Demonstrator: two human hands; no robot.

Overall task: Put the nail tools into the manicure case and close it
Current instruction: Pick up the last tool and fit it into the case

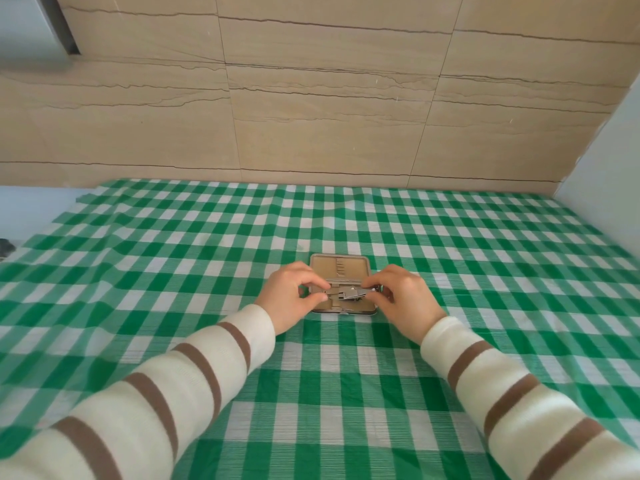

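Observation:
A small metal manicure case [341,268] lies open on the green checked cloth, its tan lined lid flat at the far side. Over the near half, both hands pinch a silver nail clipper [349,294] held level just above the case. My left hand [292,296] grips the clipper's left end with thumb and fingertips. My right hand [401,296] holds its right end the same way. The hands hide much of the lower tray, so I cannot tell which other tools sit in it.
The green and white checked tablecloth [311,393] covers the whole table. A beige tiled wall [311,116] rises behind the far edge. A pale panel [606,161] stands at the right, and a dark object [5,247] shows at the left edge.

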